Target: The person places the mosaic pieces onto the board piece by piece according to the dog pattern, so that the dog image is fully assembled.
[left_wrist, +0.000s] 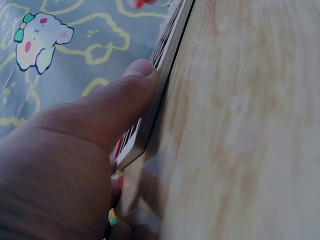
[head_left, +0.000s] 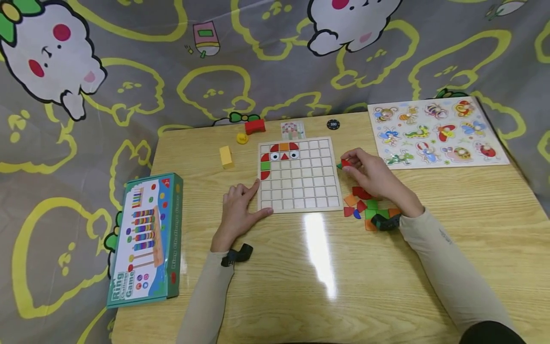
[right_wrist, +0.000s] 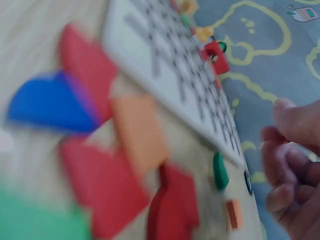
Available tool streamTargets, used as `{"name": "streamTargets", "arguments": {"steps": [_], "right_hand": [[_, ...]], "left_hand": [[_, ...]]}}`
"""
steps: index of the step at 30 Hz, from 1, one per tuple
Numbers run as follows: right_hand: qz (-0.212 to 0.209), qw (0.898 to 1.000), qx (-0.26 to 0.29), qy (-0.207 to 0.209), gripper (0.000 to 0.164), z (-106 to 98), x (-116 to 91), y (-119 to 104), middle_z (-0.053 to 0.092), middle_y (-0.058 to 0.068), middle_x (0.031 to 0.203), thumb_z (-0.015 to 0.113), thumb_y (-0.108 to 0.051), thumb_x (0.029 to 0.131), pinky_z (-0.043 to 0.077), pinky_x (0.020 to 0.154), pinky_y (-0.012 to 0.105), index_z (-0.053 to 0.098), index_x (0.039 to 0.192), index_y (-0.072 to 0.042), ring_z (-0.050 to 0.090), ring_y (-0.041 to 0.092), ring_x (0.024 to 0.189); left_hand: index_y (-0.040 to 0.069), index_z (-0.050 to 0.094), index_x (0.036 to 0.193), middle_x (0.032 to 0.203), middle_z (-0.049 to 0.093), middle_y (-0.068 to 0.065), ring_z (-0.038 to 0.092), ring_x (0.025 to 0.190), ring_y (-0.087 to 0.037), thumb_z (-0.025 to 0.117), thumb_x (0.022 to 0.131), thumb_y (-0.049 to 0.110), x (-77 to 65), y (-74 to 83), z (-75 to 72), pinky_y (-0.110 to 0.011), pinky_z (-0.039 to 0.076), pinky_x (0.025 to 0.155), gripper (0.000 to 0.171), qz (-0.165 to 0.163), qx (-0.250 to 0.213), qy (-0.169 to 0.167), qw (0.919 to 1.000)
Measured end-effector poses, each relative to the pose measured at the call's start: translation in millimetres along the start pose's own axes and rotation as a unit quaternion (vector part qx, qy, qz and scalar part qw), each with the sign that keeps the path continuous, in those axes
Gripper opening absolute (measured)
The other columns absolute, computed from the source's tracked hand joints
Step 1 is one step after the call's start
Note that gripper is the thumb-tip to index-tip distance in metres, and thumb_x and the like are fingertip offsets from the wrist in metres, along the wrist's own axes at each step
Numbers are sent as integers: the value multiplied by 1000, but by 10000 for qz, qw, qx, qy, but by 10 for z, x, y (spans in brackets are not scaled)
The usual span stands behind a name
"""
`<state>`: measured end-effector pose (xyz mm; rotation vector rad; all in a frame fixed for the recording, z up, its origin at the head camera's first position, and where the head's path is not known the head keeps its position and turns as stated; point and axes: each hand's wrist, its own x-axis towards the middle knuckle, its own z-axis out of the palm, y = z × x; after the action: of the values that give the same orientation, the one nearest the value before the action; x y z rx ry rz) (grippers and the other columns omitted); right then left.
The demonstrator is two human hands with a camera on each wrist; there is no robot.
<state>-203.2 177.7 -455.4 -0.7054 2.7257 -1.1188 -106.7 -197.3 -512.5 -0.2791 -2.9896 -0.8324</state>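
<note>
A light wooden grid board (head_left: 299, 203) lies on the table, with red, orange and green pieces and two eye pieces in its upper left cells. My left hand (head_left: 237, 212) touches the board's lower left corner, thumb at the near edge and index finger at the left edge. In the left wrist view the thumb (left_wrist: 115, 100) rests straight against the edge. Just right of the board, my right hand (head_left: 371, 173) pinches a small red piece (head_left: 345, 163) between thumb and fingertips. By those fingertips is a green piece (head_left: 339, 166); the right wrist view shows a green piece (right_wrist: 220, 171) on the table.
Loose coloured pieces (head_left: 371, 213) lie below my right forearm. An insect puzzle board (head_left: 442, 134) is at the back right. Behind the grid stand a picture card (head_left: 292, 130), a black chip (head_left: 333, 124) and a red block (head_left: 255, 126). A ring game box (head_left: 146, 239) lies at left.
</note>
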Motion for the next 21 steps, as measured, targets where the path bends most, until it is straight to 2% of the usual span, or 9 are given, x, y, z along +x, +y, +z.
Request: {"name": "streamTargets", "arguments": {"steps": [5,8,10,13,17,21], "right_hand": [[164,9951,850,477,30,86,207,-99,68,1,102,69,-27,93,47,72,17,67,120,-14,61,14,87],[255,9895,1311,561,31,204,342,-160,69,3,103,71,-29,92,48,73,18,69,118,-14,62,15,88],[261,9883,1392,568,29,300,430,-201,69,3,102,72,-27,92,48,72,20,70,117,-13,62,16,87],[106,9913,1174,589,27,446,542,-263,70,4,99,72,-23,91,47,71,22,70,115,-11,62,16,84],[-109,9966,615,545,26,607,649,-328,71,7,96,73,-18,91,49,71,29,69,114,-7,64,17,80],[-88,9993,104,341,25,686,710,-416,71,7,94,72,-20,91,51,74,36,68,113,-7,65,19,78]], "left_hand": [[23,38,153,95,41,1,31,86,-19,72,74,70,-7,-15,-8,-34,21,77,98,6,-46,-8,10000],[21,39,153,96,41,1,32,87,-19,75,73,68,-13,-19,-16,-34,21,77,100,46,-109,-43,9999],[21,39,153,96,41,1,32,88,-19,76,72,68,-14,-23,-21,-34,21,78,100,61,-119,-66,9999],[22,39,152,96,42,1,32,89,-19,76,72,68,-14,-25,-18,-35,21,78,100,65,-127,-75,9999],[23,39,152,97,42,1,32,88,-19,74,72,70,-11,-26,-11,-35,22,78,100,85,-57,-43,9999],[25,38,152,97,43,1,32,88,-19,73,72,72,-1,-30,-9,-36,22,78,100,117,28,-5,9999]]}}
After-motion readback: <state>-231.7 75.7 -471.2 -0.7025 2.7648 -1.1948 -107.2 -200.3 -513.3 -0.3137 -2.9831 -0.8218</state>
